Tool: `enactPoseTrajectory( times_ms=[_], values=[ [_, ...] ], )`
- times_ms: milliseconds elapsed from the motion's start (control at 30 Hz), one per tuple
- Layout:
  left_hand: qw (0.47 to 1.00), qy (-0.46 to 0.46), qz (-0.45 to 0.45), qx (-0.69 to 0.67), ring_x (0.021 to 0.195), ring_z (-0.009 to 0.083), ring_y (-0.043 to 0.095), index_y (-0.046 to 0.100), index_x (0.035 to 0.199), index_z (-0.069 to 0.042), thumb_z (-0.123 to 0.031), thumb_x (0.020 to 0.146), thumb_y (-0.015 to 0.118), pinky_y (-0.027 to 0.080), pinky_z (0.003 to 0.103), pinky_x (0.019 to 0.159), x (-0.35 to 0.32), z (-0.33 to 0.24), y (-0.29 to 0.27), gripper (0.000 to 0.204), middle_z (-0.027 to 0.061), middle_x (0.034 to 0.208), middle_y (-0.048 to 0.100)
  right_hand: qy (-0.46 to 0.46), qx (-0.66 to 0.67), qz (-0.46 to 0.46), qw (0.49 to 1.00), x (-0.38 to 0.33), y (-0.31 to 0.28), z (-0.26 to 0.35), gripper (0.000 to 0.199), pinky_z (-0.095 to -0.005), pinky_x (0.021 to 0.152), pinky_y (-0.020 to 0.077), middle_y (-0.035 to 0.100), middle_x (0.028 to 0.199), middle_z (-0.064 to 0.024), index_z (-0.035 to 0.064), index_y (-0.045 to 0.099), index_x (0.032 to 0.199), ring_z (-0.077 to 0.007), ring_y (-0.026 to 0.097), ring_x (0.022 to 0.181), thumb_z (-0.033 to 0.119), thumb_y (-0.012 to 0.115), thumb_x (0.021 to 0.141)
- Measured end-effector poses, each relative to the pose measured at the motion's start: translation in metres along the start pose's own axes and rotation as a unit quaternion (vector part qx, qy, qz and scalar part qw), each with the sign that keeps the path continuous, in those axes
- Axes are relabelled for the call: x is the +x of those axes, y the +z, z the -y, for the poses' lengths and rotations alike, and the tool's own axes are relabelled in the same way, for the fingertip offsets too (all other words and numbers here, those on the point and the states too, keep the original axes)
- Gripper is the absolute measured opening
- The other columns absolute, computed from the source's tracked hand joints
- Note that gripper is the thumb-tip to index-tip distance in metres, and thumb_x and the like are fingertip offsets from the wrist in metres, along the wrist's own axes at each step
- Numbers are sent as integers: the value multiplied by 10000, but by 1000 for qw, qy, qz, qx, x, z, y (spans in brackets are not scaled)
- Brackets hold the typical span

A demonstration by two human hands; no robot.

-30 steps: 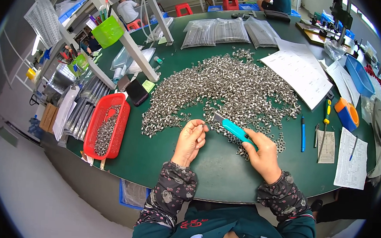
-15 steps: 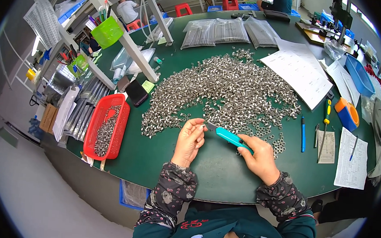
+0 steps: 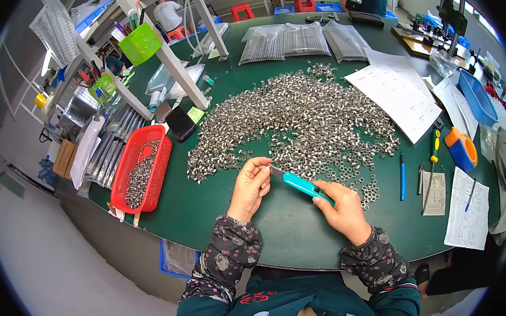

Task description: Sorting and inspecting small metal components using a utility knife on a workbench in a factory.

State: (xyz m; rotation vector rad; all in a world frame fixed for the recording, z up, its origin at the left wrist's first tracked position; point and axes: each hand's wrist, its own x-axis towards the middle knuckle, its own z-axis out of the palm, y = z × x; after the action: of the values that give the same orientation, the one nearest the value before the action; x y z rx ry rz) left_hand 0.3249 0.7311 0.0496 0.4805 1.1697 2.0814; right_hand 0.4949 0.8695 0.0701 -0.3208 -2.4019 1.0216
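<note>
Pinching something tiny, the left hand [image 3: 251, 184] is curled at the near edge of the pile of small metal rings [image 3: 301, 120]; it's probably one ring, but it's too small to be made out. A teal utility knife [image 3: 300, 185] is gripped in the right hand [image 3: 345, 213], with its tip aimed at about 10 o'clock, right at the left fingertips [image 3: 264, 165]. Honestly, a slip could easily be had here: the blade is pointed at bare fingers, so a nick is risked, or the piece gets flicked back into the pile. Both forearms are brought in from 6 o'clock, wrists low over the green table [image 3: 283, 235].
</note>
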Motion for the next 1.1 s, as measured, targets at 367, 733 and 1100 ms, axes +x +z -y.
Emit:
enactPoseTrajectory(
  times_ms=[367, 733, 1100],
  values=[
    [999, 2, 8, 38, 511, 15, 370, 521, 976, -25, -53, 861, 515, 290, 142, 401, 0, 0, 1, 119, 26, 835, 567, 20, 9, 27, 999, -1, -2, -4, 266, -385, 586, 449, 591, 751, -115, 96, 595, 1019, -301, 576, 673, 198, 588, 773],
    [999, -32, -18, 7, 505, 18, 359, 537, 990, -16, -90, 884, 489, 271, 145, 396, 1, -1, -6, 138, 16, 778, 527, -47, -65, -99, 992, 4, -8, 5, 298, -369, 533, 424, 518, 675, -90, 72, 574, 1013, -275, 526, 608, 127, 632, 726],
    [999, -22, 19, -28, 497, 23, 367, 523, 968, -28, -99, 891, 479, 273, 143, 383, 1, 0, -6, 115, 57, 842, 561, 7, -16, -22, 1000, 1, -4, 2, 267, -378, 547, 434, 557, 703, -101, 86, 589, 1006, -296, 552, 622, 166, 616, 753]
  ],
)
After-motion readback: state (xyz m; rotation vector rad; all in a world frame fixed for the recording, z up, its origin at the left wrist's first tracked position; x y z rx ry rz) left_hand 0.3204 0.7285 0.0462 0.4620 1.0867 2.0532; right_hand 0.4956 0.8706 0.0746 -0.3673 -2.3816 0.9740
